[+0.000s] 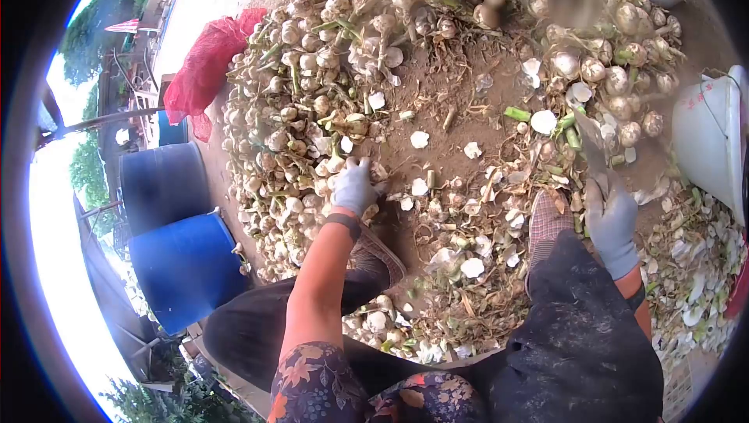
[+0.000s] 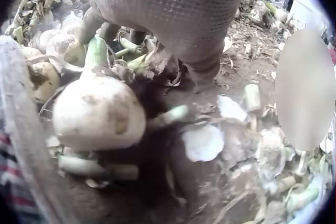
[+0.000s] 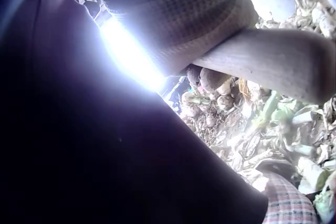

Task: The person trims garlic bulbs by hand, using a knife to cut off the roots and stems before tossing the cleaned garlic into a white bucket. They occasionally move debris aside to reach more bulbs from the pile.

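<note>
In the head view, my gloved left hand reaches down at the inner edge of the piled garlic bulbs. The left wrist view shows the glove with thumb and fingers spread apart and pointing down among stems and bulbs; the fingertips are partly hidden. A large pale bulb with a green cut stem lies close to the camera. On the right, my gloved right hand grips a knife, its blade pointing away from me. Its smooth handle sticks out from the glove in the right wrist view.
Cut stems and white peelings litter the soil between my shoes. Two blue barrels and a red mesh bag are at the left. A white tub stands at the right, and more garlic lies at the upper right.
</note>
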A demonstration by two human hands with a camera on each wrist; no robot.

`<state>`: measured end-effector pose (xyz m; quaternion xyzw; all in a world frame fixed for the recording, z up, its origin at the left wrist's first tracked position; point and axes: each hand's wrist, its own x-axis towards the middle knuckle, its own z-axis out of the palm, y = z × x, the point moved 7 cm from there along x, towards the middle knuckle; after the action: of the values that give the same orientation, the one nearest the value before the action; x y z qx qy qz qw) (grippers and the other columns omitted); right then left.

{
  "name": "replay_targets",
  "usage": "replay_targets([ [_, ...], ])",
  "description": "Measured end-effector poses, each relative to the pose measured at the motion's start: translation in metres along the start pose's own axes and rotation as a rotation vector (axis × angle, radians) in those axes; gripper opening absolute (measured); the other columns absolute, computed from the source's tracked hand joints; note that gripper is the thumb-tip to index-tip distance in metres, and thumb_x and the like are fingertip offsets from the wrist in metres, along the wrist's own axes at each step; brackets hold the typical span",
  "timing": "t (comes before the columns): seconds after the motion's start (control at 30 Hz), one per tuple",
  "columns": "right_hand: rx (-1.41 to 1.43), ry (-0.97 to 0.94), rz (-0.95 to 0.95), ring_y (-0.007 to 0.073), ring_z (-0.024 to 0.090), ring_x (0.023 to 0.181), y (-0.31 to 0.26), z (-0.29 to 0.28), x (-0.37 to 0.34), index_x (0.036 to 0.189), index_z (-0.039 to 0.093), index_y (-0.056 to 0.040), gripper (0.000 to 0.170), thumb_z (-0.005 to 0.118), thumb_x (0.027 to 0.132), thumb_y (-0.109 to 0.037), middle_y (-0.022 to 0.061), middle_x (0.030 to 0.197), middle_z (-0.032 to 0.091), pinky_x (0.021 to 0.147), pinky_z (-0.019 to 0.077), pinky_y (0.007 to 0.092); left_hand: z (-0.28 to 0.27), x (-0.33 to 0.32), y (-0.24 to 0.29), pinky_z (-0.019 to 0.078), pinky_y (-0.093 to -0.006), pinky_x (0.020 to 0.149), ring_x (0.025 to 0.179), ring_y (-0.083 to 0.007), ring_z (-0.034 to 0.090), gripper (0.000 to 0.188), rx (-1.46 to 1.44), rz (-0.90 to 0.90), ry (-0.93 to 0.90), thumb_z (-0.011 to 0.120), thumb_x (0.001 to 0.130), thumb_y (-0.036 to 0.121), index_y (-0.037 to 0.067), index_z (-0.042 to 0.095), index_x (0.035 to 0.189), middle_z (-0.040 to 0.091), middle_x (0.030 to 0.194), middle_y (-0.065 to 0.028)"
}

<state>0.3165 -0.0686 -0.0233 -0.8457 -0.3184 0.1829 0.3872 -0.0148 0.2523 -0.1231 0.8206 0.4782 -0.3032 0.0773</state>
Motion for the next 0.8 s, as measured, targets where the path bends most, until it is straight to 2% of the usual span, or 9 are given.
replay_targets([
  [0.07, -0.078, 0.070, -0.072, 0.0342, 0.064, 0.062, 0.002, -0.011, -0.001, 0.101, 0.062, -0.0018, 0.017, 0.060, 0.087, -0.012, 0.0164, 0.070, 0.063, 0.056, 0.0493, 0.0378, 0.004, 0.002, -0.029, 0.0512, -0.0472, 0.079, 0.100, -0.0352, 0.062, 0.055, 0.174, 0.037, -0.049, 0.069, 0.078, 0.041, 0.011, 0.054, 0.121, 0.054, 0.117, -0.0179],
  [0.17, -0.181, 0.149, -0.108, 0.0342, 0.064, 0.061, 0.011, -0.035, -0.008, 0.096, 0.062, -0.0035, 0.013, 0.060, 0.087, -0.012, 0.0147, 0.067, 0.063, 0.055, 0.0489, 0.0385, 0.002, 0.000, -0.099, 0.0523, -0.0433, 0.084, 0.103, -0.0317, 0.064, 0.052, 0.372, -0.368, -0.052, 0.065, 0.075, 0.041, 0.003, 0.064, 0.111, 0.063, 0.113, -0.0194],
  [0.23, -0.233, 0.124, -0.011, 0.0364, 0.063, 0.060, 0.032, -0.057, -0.014, 0.093, 0.062, -0.0051, 0.013, 0.061, 0.086, -0.016, 0.0156, 0.065, 0.063, 0.055, 0.0484, 0.0424, -0.027, -0.026, -0.108, 0.0513, -0.0389, 0.087, 0.102, -0.0291, 0.065, 0.076, 0.391, -0.317, -0.354, 0.078, 0.061, 0.051, 0.007, 0.060, 0.121, 0.065, 0.115, -0.0143],
  [0.27, -0.297, 0.094, 0.078, 0.0377, 0.062, 0.061, 0.050, -0.061, -0.019, 0.092, 0.062, -0.0056, 0.014, 0.061, 0.086, -0.019, 0.0171, 0.066, 0.063, 0.056, 0.0483, 0.0447, 0.014, -0.004, -0.158, 0.0508, -0.0387, 0.089, 0.106, -0.0284, 0.063, 0.083, 0.406, 0.051, -0.325, 0.081, 0.055, 0.053, 0.011, 0.059, 0.123, 0.065, 0.116, -0.0117],
  [0.37, -0.319, 0.063, 0.254, 0.0404, 0.062, 0.063, 0.086, -0.049, -0.024, 0.091, 0.062, -0.0057, 0.019, 0.060, 0.086, -0.024, 0.0202, 0.067, 0.063, 0.059, 0.0488, 0.0488, 0.024, 0.011, -0.149, 0.0525, -0.0385, 0.084, 0.100, -0.0262, 0.064, 0.055, 0.560, 0.269, -0.647, 0.079, 0.067, 0.035, 0.013, 0.064, 0.115, 0.066, 0.111, -0.0132],
  [0.43, -0.311, 0.038, 0.294, 0.0404, 0.062, 0.064, 0.088, -0.039, -0.026, 0.092, 0.061, -0.0061, 0.018, 0.059, 0.087, -0.023, 0.0200, 0.068, 0.063, 0.059, 0.0492, 0.0487, -0.063, -0.006, 0.004, 0.0529, -0.0406, 0.077, 0.090, -0.0335, 0.066, 0.033, 0.550, 0.147, -0.392, 0.071, 0.075, 0.029, 0.011, 0.069, 0.102, 0.066, 0.104, -0.0146],
  [0.53, -0.277, 0.032, 0.249, 0.0386, 0.064, 0.065, 0.083, -0.033, -0.029, 0.096, 0.061, -0.0076, 0.020, 0.059, 0.087, -0.026, 0.0192, 0.068, 0.064, 0.059, 0.0498, 0.0480, -0.125, -0.018, 0.174, 0.0507, -0.0425, 0.064, 0.072, -0.0347, 0.063, 0.007, -0.312, 0.797, 0.263, 0.061, 0.085, 0.012, 0.009, 0.064, 0.090, 0.061, 0.085, -0.0115],
  [0.63, -0.249, 0.099, 0.318, 0.0381, 0.064, 0.065, 0.093, -0.050, -0.035, 0.095, 0.062, -0.0080, 0.019, 0.059, 0.087, -0.026, 0.0186, 0.068, 0.064, 0.059, 0.0501, 0.0468, -0.132, -0.046, 0.335, 0.0536, -0.0382, 0.068, 0.084, -0.0300, 0.065, 0.020, -0.313, 1.177, 0.536, 0.054, 0.087, 0.008, 0.012, 0.062, 0.105, 0.064, 0.096, -0.0098],
  [0.8, -0.275, 0.236, 0.379, 0.0389, 0.063, 0.065, 0.096, -0.095, -0.054, 0.092, 0.062, -0.0059, 0.018, 0.062, 0.086, -0.023, 0.0189, 0.067, 0.063, 0.059, 0.0502, 0.0459, -0.096, -0.065, 0.501, 0.0540, -0.0433, 0.071, 0.089, -0.0351, 0.064, 0.036, -0.118, 1.216, 0.370, 0.054, 0.081, 0.004, 0.007, 0.053, 0.117, 0.058, 0.112, -0.0147],
])
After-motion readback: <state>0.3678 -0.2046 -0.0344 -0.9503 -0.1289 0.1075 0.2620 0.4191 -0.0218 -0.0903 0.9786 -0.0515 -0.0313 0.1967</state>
